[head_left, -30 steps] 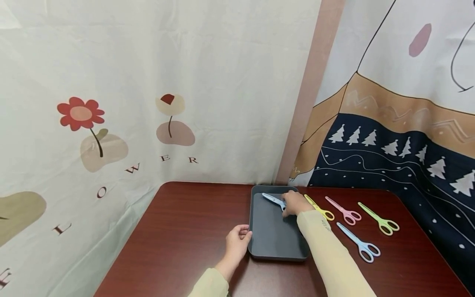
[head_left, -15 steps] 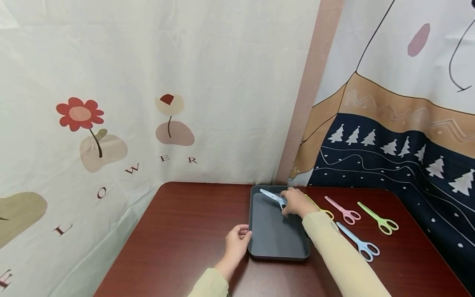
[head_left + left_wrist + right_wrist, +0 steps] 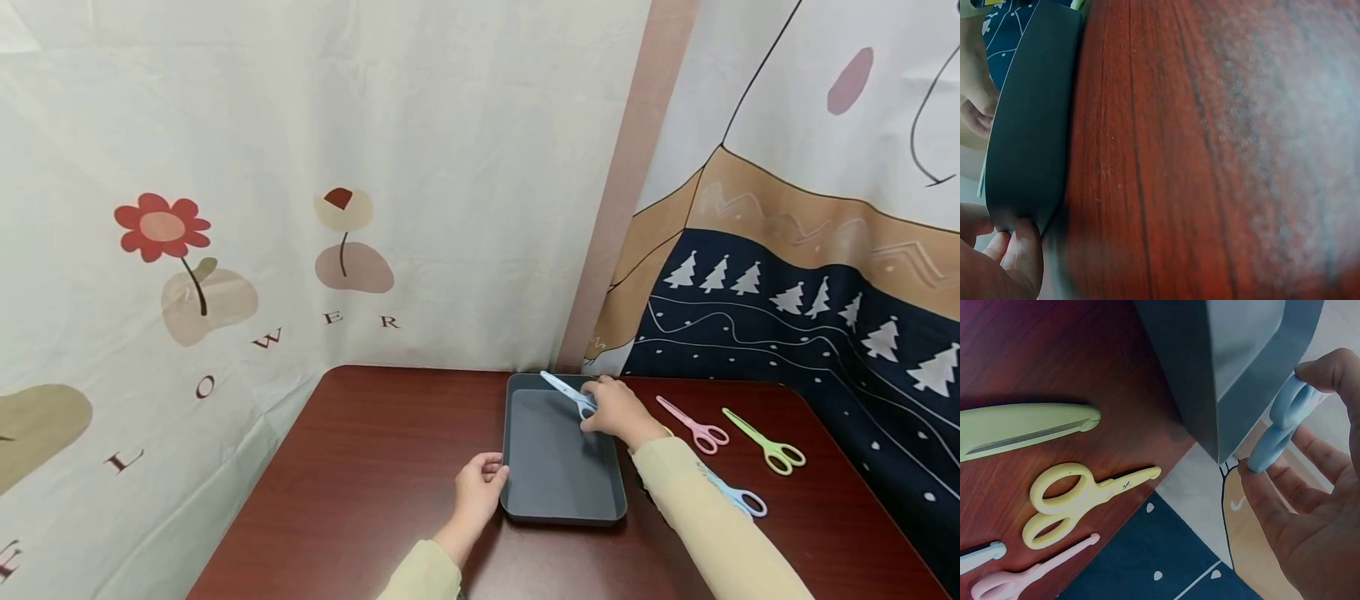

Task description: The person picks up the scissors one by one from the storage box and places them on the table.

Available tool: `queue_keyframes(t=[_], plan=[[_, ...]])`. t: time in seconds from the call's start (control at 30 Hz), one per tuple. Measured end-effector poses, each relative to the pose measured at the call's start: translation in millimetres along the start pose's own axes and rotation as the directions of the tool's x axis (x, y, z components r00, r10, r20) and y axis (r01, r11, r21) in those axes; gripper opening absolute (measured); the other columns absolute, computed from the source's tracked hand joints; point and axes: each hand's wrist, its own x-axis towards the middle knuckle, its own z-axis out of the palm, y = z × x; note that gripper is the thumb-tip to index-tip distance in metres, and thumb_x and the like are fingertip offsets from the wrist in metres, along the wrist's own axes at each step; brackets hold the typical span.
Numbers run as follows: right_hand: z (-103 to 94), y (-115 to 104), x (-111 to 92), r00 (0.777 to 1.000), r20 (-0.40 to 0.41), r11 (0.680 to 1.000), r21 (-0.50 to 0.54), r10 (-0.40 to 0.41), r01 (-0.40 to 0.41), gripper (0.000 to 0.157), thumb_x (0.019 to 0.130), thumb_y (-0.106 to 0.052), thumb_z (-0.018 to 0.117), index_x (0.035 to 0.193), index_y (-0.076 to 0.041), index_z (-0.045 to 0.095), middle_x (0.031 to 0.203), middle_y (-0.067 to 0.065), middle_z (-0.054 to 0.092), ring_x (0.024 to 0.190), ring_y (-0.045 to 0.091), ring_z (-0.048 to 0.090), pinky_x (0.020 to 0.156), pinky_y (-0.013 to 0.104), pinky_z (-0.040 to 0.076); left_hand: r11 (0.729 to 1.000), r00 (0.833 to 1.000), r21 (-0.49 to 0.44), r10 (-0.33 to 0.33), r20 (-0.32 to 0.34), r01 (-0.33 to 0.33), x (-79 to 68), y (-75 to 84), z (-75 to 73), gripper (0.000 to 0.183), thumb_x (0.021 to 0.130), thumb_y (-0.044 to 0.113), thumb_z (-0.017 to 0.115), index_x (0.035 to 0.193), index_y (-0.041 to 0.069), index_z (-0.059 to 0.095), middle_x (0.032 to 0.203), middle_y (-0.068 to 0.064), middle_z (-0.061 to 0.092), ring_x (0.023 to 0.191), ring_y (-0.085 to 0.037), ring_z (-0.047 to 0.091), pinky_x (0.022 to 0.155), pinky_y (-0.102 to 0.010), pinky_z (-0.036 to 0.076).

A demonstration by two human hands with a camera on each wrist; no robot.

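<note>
My right hand (image 3: 615,410) holds light blue scissors (image 3: 561,388) by the handles over the far right part of a grey tray (image 3: 566,467). Their blades point to the far left, tips overlapping the tray's back rim. In the right wrist view the thumb and fingertips pinch the blue handle loops (image 3: 1285,422) beside the tray wall (image 3: 1194,381). My left hand (image 3: 480,492) grips the tray's left rim near its front; its fingers (image 3: 1025,250) curl at the tray's edge in the left wrist view.
Right of the tray lie pink scissors (image 3: 693,425), green scissors (image 3: 765,442) and a second light blue pair (image 3: 738,497), partly behind the right sleeve. Yellow scissors (image 3: 1063,503) show in the right wrist view. A printed curtain (image 3: 450,167) hangs behind the brown table (image 3: 390,450).
My right hand shifted slightly left, then moved back to the right with the blue scissors, whose tips now reach higher over the back rim. My left hand has stayed at the tray.
</note>
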Motion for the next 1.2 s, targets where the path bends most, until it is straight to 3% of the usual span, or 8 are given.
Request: queue_keyframes(t=[0.2,0.27,0.63,0.9,1.1,1.2], plan=[[-1.8,12,-5,0.999,-0.018,0.999,0.007,0.042,-0.041,0.056,0.066,-0.024,0.08,0.115,-0.004,0.063,0.103,0.015,0.057,0.082,0.025,0.05,0.066,0.037,0.045,1.0,1.0,-0.001,0.004,-0.007,-0.004,0.0,-1.0,1.2,0.018,0.083,0.006,0.07,0.099,-0.001,0.067,0.083,-0.005,0.067,0.072,-0.012,0.061,0.062,-0.022,0.05],[-1.5,16,-7,0.998,-0.028,0.999,0.008,0.054,-0.054,0.056,0.066,-0.024,0.08,0.115,-0.005,0.062,0.103,0.015,0.057,0.082,0.025,0.05,0.065,0.037,0.045,1.0,0.999,-0.002,-0.031,0.011,0.031,0.8,1.0,0.5,0.018,0.083,0.006,0.069,0.1,-0.001,0.067,0.085,-0.008,0.068,0.074,-0.015,0.062,0.063,-0.021,0.05],[-4.6,31,-22,0.995,-0.06,0.994,0.073,0.085,-0.08,0.05,0.067,-0.023,0.079,0.11,-0.005,0.063,0.094,0.013,0.055,0.078,0.024,0.049,0.062,0.034,0.042,1.0,1.0,0.004,-0.025,0.004,0.025,1.1,0.6,1.3,0.018,0.083,0.006,0.069,0.1,0.0,0.067,0.085,-0.007,0.068,0.073,-0.012,0.062,0.062,-0.021,0.05],[-1.7,44,-34,0.988,-0.068,0.984,0.123,0.141,-0.132,0.059,0.07,-0.026,0.077,0.121,-0.003,0.059,0.104,0.018,0.055,0.079,0.024,0.05,0.065,0.033,0.043,1.0,1.0,0.001,-0.031,0.001,0.031,2.0,0.2,0.7,0.018,0.084,0.006,0.069,0.1,0.0,0.067,0.085,-0.007,0.068,0.073,-0.012,0.061,0.062,-0.02,0.05],[-2.8,50,-47,0.978,-0.109,0.977,0.144,0.175,-0.159,0.048,0.069,-0.024,0.076,0.11,-0.005,0.061,0.096,0.017,0.055,0.075,0.024,0.05,0.061,0.033,0.042,0.999,0.999,0.007,-0.04,0.012,0.04,1.5,-0.7,1.1,0.018,0.084,0.005,0.068,0.101,0.0,0.067,0.086,-0.007,0.068,0.075,-0.014,0.062,0.063,-0.02,0.049],[-3.7,54,-54,0.974,-0.124,0.975,0.142,0.19,-0.172,0.044,0.068,-0.024,0.075,0.106,-0.005,0.062,0.109,0.025,0.056,0.086,0.033,0.055,0.068,0.04,0.047,0.999,0.999,0.008,-0.038,0.009,0.037,1.5,-0.8,1.4,0.018,0.084,0.006,0.068,0.101,0.0,0.067,0.086,-0.007,0.068,0.075,-0.014,0.062,0.063,-0.02,0.049]])
